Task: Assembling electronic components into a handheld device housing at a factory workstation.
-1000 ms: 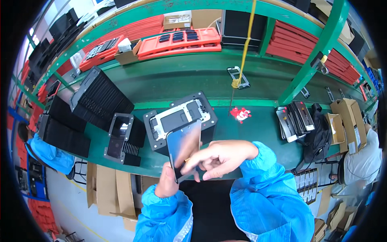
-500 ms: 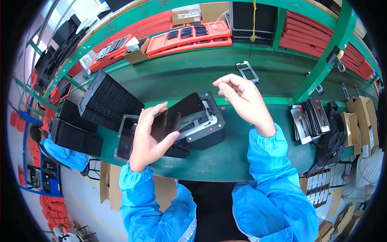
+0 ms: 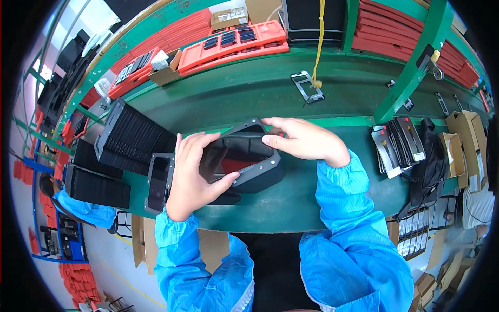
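A thick dark box-like holder (image 3: 257, 179) with bolts at its corners stands tilted on the green bench before me. Within its rim is a glossy black panel (image 3: 234, 165), like a phone screen, with reddish reflections. My left hand (image 3: 195, 177) spans the panel's left end, thumb at the near edge and fingers along the far side. At the holder's far right corner, my right hand (image 3: 306, 140) has its thumb and fingertips on the rim. Beside my left hand lies another dark framed panel (image 3: 159, 181). My palm hides the left end of the held panel.
Stacks of black trays (image 3: 132, 140) stand on the left. On the green belt lies a silver phone frame (image 3: 306, 87), with a yellow cord (image 3: 320, 41) hanging by it. Dark panels (image 3: 397, 143) and cardboard boxes (image 3: 462, 161) are on the right. A green post (image 3: 410, 73) rises there.
My right hand has come left and down onto the holder's corner. The glossy panel, raised before over a silver frame in the holder, now appears lower, and that silver frame no longer shows.
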`<state>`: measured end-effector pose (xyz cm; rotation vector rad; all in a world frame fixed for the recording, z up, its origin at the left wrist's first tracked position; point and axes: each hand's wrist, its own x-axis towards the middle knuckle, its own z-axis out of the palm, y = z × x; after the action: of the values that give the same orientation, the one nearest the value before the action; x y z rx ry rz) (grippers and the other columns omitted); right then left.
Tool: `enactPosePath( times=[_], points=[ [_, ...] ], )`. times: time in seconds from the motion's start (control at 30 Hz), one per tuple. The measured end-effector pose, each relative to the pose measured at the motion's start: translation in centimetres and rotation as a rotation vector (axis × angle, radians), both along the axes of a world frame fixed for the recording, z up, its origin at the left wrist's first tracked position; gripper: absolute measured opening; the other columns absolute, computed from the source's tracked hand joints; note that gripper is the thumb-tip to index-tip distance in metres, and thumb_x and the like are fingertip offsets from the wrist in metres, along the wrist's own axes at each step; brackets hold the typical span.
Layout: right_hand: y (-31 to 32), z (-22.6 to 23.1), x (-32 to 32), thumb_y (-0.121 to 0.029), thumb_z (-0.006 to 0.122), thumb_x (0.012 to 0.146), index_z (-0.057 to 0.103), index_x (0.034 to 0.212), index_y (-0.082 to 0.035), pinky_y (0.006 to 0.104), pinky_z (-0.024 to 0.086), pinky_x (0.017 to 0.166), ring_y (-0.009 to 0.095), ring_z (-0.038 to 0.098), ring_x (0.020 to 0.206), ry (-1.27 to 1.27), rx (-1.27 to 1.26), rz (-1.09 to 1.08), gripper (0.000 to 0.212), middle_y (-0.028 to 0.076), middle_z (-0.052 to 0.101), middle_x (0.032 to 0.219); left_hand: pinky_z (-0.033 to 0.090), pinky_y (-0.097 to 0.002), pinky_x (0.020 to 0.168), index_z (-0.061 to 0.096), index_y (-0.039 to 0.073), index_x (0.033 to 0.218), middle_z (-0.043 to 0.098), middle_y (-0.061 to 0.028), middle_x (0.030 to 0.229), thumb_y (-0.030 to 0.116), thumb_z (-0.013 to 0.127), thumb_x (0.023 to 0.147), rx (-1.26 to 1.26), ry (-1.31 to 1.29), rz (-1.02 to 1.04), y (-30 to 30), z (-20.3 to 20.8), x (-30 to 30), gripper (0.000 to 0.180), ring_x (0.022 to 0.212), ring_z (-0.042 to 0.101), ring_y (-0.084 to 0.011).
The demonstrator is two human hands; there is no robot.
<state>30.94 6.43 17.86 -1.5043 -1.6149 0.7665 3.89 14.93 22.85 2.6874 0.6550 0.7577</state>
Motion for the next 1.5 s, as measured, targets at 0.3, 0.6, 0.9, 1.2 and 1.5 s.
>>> enactPosePath(
  times=[0.3,0.6,0.9,1.2,1.5],
  points=[
    [0.0,1.1,-0.9,-0.032,0.061,0.103,0.052,0.146,0.004,0.0412,0.054,0.094,0.034,0.071,0.107,-0.024,-0.105,0.089,0.056,0.026,0.071,0.121,0.023,-0.0616,0.122,0.061,0.005,0.128,0.065,-0.016,0.122,0.023,0.088,0.066,-0.03,-0.012,0.021,0.0,-0.2,-0.7,0.07,0.119,0.062,-0.0389],
    [0.2,1.2,-1.0,-0.026,0.06,0.103,0.055,0.144,-0.001,0.0412,0.054,0.087,0.031,0.07,0.092,-0.021,-0.122,0.106,0.048,0.022,0.075,0.108,0.028,-0.0543,0.122,0.059,0.003,0.137,0.06,-0.0189,0.138,0.022,0.082,0.074,0.02,-0.057,0.015,-0.2,-0.2,-2.1,0.07,0.132,0.056,-0.0372],
    [0.1,1.8,-0.8,-0.027,0.06,0.104,0.055,0.144,-0.002,0.0406,0.053,0.08,0.026,0.067,0.081,0.015,-0.09,0.134,0.048,0.02,0.075,0.098,0.033,-0.0404,0.119,0.063,0.003,0.136,0.054,-0.0145,0.143,0.01,0.067,0.084,-0.787,-0.348,0.081,0.6,-4.9,-6.3,0.053,0.137,0.051,-0.0273],
    [-4.9,4.8,2.6,-0.038,0.061,0.105,0.067,0.103,0.001,0.0326,0.047,0.056,0.012,0.056,0.059,-0.235,0.066,-0.695,0.04,0.005,0.066,0.074,0.034,-0.0353,0.116,0.059,-0.002,0.134,0.055,-0.0156,0.141,0.027,0.048,0.089,-0.638,-0.767,0.273,-4.2,-9.2,-3.6,0.055,0.132,0.052,-0.0262],
    [-4.4,4.5,-2.5,-0.027,0.055,0.108,0.065,0.099,-0.001,0.0327,0.055,0.075,0.02,0.066,0.084,0.498,0.15,0.227,0.03,0.013,0.069,0.091,0.034,-0.0436,0.116,0.066,0.003,0.128,0.048,-0.0194,0.141,0.019,0.055,0.087,-0.371,-0.717,0.258,-4.8,-9.2,-4.0,0.045,0.131,0.051,-0.0322]
  ],
)
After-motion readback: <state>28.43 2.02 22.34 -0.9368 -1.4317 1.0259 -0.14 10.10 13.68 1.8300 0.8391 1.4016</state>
